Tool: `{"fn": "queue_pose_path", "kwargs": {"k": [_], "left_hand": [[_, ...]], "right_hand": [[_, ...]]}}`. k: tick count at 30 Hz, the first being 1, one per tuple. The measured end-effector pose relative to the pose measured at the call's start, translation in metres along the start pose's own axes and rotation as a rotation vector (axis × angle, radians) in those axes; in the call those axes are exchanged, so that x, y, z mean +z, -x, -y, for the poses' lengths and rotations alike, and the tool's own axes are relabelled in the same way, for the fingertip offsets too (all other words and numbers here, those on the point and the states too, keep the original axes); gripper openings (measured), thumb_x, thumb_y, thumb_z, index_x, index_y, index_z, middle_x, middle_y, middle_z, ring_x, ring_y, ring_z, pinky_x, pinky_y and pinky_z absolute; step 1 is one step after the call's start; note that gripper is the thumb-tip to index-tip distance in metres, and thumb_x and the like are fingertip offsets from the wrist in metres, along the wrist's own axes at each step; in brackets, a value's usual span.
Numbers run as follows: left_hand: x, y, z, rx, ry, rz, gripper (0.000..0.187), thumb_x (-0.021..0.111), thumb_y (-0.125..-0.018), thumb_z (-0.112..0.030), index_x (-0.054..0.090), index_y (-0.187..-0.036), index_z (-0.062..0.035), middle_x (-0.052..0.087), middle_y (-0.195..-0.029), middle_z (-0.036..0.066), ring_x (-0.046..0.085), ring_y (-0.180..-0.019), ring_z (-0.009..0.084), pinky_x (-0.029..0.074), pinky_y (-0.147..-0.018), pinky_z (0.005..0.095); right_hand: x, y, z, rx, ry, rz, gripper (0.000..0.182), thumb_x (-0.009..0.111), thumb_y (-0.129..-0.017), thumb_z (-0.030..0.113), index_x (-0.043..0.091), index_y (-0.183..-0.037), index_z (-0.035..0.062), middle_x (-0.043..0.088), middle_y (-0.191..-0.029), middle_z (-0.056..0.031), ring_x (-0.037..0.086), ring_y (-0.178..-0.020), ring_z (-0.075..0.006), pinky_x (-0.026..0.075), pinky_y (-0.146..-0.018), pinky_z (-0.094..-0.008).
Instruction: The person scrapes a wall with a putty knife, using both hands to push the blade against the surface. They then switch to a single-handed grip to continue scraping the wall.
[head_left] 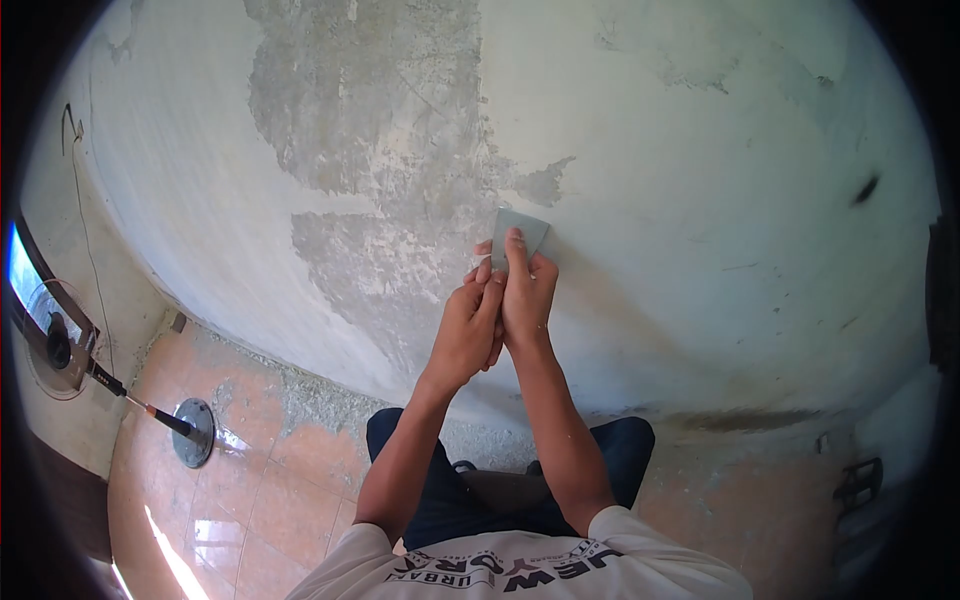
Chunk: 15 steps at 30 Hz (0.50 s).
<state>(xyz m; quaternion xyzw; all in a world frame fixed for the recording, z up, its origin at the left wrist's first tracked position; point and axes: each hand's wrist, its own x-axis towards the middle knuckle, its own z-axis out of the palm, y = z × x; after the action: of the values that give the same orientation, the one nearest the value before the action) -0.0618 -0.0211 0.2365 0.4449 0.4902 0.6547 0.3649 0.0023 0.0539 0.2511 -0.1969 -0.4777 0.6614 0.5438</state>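
Note:
A flat grey scraper blade (521,232) lies against the wall (660,200), at the right edge of a bare grey patch (370,100) where the paint is gone. My right hand (526,293) grips the scraper, with the thumb laid along the blade's face. Close beside it, my left hand (468,330) is closed, its fingers pressed together against my right hand and the tool's lower part. The scraper's handle is hidden by both hands, so what my left fingers grip cannot be made out.
A standing fan (60,345) with a round base (194,432) is at the left on the tiled floor (290,500). Paint flakes (310,400) lie along the wall's foot. A dark object (858,485) is at the lower right.

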Motion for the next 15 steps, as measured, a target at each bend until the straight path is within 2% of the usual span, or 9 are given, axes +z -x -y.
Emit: {"fn": "queue_pose_path", "kwargs": {"k": [3,6,9,11,15], "left_hand": [[0.001,-0.002,-0.006,-0.032,0.01,0.02,0.044,0.045,-0.118,-0.028,0.061,-0.089,0.0009,0.048,-0.062,-0.001,0.043,-0.036,0.0074,0.032,-0.031,0.025],[0.002,-0.001,-0.006,-0.012,0.01,0.016,0.049,0.045,-0.118,-0.028,0.059,-0.083,0.003,0.049,-0.057,0.002,0.046,-0.035,0.011,0.033,-0.032,0.0293],[0.003,0.002,-0.001,0.047,-0.009,-0.005,0.048,0.045,-0.118,-0.028,0.059,-0.085,0.0037,0.05,-0.057,0.002,0.046,-0.035,0.0113,0.033,-0.032,0.0292],[0.003,0.001,-0.002,-0.022,0.028,0.014,0.04,0.045,-0.119,-0.027,0.06,-0.094,0.0016,0.047,-0.061,-0.001,0.043,-0.036,0.0075,0.031,-0.031,0.0258],[0.003,0.0,-0.01,0.004,0.001,0.023,0.038,0.045,-0.119,-0.027,0.06,-0.098,0.0016,0.046,-0.061,-0.001,0.043,-0.036,0.0073,0.031,-0.031,0.0259]], "right_hand": [[-0.001,-0.003,0.004,-0.026,0.058,0.004,0.047,0.054,-0.115,0.036,0.07,-0.095,-0.0034,0.065,-0.068,-0.0067,0.069,-0.064,-0.0191,0.057,-0.062,-0.0331],[-0.002,-0.004,0.003,-0.022,0.054,0.027,0.047,0.054,-0.115,0.036,0.07,-0.094,-0.0033,0.064,-0.068,-0.0068,0.069,-0.064,-0.019,0.057,-0.062,-0.0327],[-0.001,-0.002,-0.001,-0.023,0.006,0.002,0.052,0.054,-0.115,0.037,0.073,-0.091,-0.0052,0.066,-0.067,-0.0071,0.067,-0.061,-0.017,0.053,-0.056,-0.0306],[-0.004,-0.003,-0.001,-0.011,0.044,0.005,0.052,0.054,-0.115,0.037,0.072,-0.092,-0.0056,0.066,-0.067,-0.0072,0.067,-0.061,-0.0173,0.053,-0.056,-0.0308],[0.006,-0.005,0.008,-0.048,0.008,0.01,0.052,0.054,-0.115,0.037,0.073,-0.091,-0.0054,0.066,-0.067,-0.0072,0.067,-0.06,-0.0172,0.053,-0.056,-0.0307]]}}
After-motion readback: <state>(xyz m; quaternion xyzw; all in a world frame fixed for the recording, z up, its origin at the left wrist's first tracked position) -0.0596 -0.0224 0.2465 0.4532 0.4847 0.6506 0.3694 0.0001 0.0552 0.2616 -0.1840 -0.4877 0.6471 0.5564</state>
